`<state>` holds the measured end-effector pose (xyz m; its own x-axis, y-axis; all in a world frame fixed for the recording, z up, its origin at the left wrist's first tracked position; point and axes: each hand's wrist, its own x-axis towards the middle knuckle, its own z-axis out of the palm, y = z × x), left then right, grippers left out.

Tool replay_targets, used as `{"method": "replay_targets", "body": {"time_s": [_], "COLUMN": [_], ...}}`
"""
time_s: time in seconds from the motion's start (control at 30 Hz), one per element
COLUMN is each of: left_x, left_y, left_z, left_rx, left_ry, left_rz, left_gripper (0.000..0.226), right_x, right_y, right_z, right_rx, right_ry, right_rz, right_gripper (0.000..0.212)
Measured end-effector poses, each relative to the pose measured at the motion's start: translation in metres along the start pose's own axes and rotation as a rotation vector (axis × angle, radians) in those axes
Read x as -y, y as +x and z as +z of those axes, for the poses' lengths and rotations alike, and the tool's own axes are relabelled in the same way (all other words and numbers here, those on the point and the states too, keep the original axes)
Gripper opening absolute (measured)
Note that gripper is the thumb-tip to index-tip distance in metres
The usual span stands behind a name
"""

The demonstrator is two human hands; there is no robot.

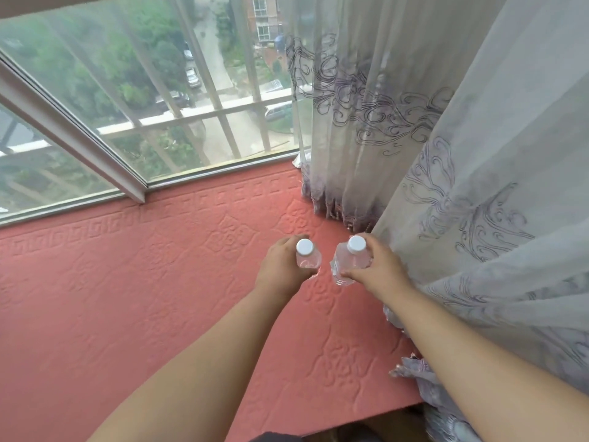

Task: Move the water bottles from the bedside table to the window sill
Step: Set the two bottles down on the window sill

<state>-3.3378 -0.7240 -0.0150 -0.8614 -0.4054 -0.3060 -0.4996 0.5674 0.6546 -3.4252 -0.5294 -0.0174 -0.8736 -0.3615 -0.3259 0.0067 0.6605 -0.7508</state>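
Now at the red embossed window sill [127, 282], left hand [280, 269] and right hand [376, 269] each grip a clear white-capped plastic bottle [307, 256] [347, 263], apparently setting them down; release comes next.

2 hands [280, 269] outstretched, fingers [357, 275] curled

A home: embroidered sheer curtain [414, 106], barred window [159, 90], red padded sill [127, 282].

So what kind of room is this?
Probably an upstairs bedroom by a bay window: a wide padded red sill, sheer curtains, and parked cars far below the barred glass.
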Motion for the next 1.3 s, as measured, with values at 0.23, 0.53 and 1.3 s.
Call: {"method": "replay_targets", "body": {"time_s": [0.23,0.53,1.3], "left_x": [0.012,0.009,0.011], "left_y": [0.029,0.049,0.057], "left_z": [0.029,0.046,0.054], "left_rx": [0.056,0.136,0.087], "left_ry": [-0.016,0.024,-0.04], "left_rz": [-0.029,-0.028,-0.047], "left_gripper": [0.071,0.041,0.067], "right_x": [-0.023,-0.038,-0.038], "right_y": [0.034,0.064,0.076], "right_z": [0.022,0.041,0.042], "right_rx": [-0.011,-0.028,-0.013], "right_ry": [0.02,0.048,-0.003], "right_rz": [0.036,0.086,0.058], "right_gripper": [0.068,0.07,0.064]}}
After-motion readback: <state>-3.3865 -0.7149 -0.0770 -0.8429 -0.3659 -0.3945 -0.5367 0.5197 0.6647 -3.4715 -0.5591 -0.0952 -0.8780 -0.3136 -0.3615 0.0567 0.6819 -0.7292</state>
